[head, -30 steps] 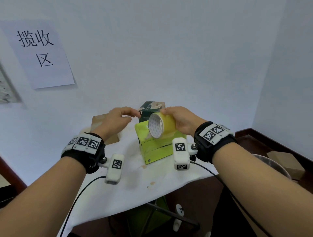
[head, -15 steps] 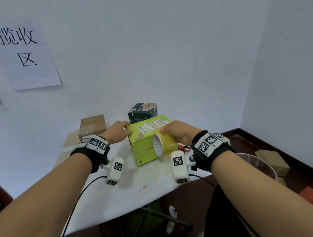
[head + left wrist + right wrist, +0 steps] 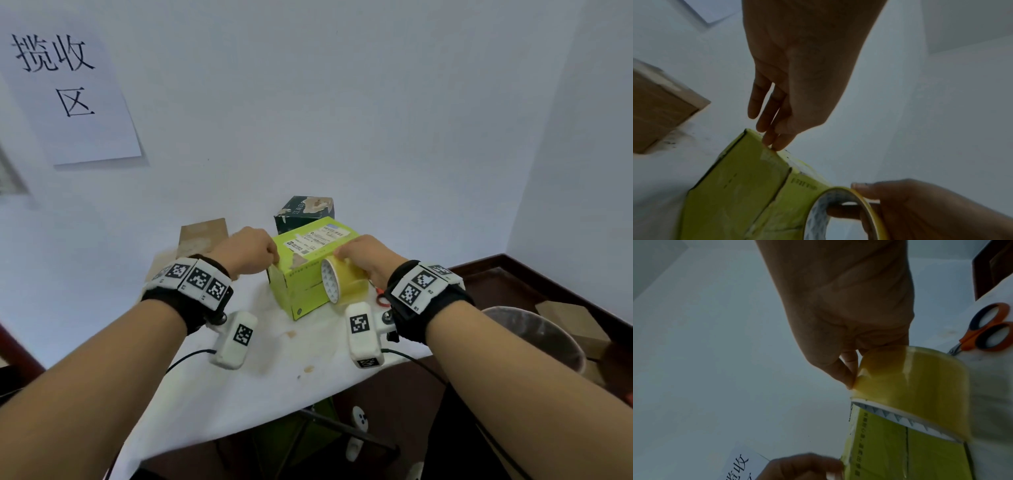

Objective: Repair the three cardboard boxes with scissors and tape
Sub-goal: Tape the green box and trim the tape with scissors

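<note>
A yellow-green cardboard box (image 3: 310, 291) (image 3: 731, 186) (image 3: 890, 451) stands mid-table. My left hand (image 3: 250, 255) (image 3: 777, 139) is at its top left edge, fingertips down on the edge, where it pinches the end of the tape. My right hand (image 3: 366, 257) (image 3: 851, 369) grips the yellowish tape roll (image 3: 342, 284) (image 3: 840, 211) (image 3: 920, 386) against the box's near top edge, one finger through the core. Orange-handled scissors (image 3: 986, 331) (image 3: 380, 298) lie right of the box, mostly hidden in the head view. A dark green box (image 3: 305, 209) and a brown box (image 3: 202, 236) (image 3: 657, 110) stand behind.
The table's white cloth (image 3: 274, 377) ends close in front of me and to the right. A round bin (image 3: 534, 335) and brown cartons (image 3: 575, 318) sit on the floor at the right. A paper sign (image 3: 68, 92) hangs on the wall.
Both hands came down from in front of the box onto it. The left hand carried the tape end to the top left edge; the right lowered the roll to the near top edge.
</note>
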A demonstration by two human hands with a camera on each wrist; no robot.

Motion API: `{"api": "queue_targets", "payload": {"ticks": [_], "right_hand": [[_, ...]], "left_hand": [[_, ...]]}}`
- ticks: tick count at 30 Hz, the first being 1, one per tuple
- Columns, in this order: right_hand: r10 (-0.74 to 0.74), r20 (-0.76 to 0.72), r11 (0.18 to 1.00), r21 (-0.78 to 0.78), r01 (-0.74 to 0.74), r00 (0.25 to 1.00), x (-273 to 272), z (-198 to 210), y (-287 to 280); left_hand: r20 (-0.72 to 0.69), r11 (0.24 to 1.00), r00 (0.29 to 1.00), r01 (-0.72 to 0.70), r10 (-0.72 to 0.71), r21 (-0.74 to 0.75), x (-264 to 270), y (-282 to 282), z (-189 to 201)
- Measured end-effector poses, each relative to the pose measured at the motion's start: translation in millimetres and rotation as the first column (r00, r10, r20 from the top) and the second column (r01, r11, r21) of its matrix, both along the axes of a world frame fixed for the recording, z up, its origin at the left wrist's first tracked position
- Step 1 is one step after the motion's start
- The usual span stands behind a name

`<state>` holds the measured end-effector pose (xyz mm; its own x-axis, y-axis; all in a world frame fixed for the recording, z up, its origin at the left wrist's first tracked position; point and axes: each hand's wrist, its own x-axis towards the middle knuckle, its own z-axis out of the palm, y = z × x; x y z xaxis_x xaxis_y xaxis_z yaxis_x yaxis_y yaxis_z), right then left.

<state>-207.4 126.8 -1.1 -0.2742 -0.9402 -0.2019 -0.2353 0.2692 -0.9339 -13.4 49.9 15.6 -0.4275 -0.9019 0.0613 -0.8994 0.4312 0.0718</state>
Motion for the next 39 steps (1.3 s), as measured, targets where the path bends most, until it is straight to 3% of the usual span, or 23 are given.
{"api": "queue_targets", "payload": {"ticks": [4, 8, 11, 23, 26, 29, 33, 36, 39], "right_hand": [[0.020, -0.002, 0.999, 0.030, -0.020, 1.000, 0.9, 0.4, 0.4], [0.025, 0.034, 0.999, 0.047, -0.027, 0.999, -0.4, 0.8, -0.6], [0.017, 0.021, 0.999, 0.028, -0.018, 1.000, -1.2, -1.0, -3.6], [-0.118, -0.241, 0.989, -0.120, 0.091, 0.963, 5.6, -2.9, -19.9], [-0.125, -0.254, 0.988, -0.116, 0.098, 0.959, 3.1, -5.3, -16.5], [-0.110, -0.246, 0.991, -0.097, 0.088, 0.963, 0.6, -8.9, -15.7], [-0.111, -0.216, 0.992, -0.090, 0.093, 0.970, 0.4, -12.2, -17.5], [-0.125, -0.212, 0.989, -0.107, 0.104, 0.969, 0.0, -13.3, -19.4], [-0.145, -0.200, 0.984, -0.128, 0.121, 0.969, -3.4, -15.7, -19.9]], "left_hand": [[-0.117, 0.997, 0.990, -0.075, 0.077, 0.025, 6.3, -23.8, -4.9], [-0.113, 0.957, 0.986, -0.088, 0.124, 0.276, 5.4, -32.6, -17.7], [-0.166, 0.968, 0.977, -0.091, 0.132, 0.233, 9.4, -33.0, -21.5], [0.082, 0.999, 0.996, -0.027, 0.026, 0.020, 20.1, 19.6, -0.8], [0.084, 0.990, 0.994, 0.062, -0.073, 0.124, 24.1, 25.2, 0.2], [0.217, 0.982, 0.968, 0.093, -0.128, 0.165, 24.0, 34.2, -3.0], [0.427, 0.993, 0.900, 0.035, -0.082, 0.116, 6.2, 38.3, -8.6], [0.446, 0.993, 0.891, 0.039, -0.085, 0.111, -8.4, 43.8, -8.0], [0.373, 0.980, 0.917, 0.075, -0.140, 0.183, -7.1, 44.2, 2.9]]}}
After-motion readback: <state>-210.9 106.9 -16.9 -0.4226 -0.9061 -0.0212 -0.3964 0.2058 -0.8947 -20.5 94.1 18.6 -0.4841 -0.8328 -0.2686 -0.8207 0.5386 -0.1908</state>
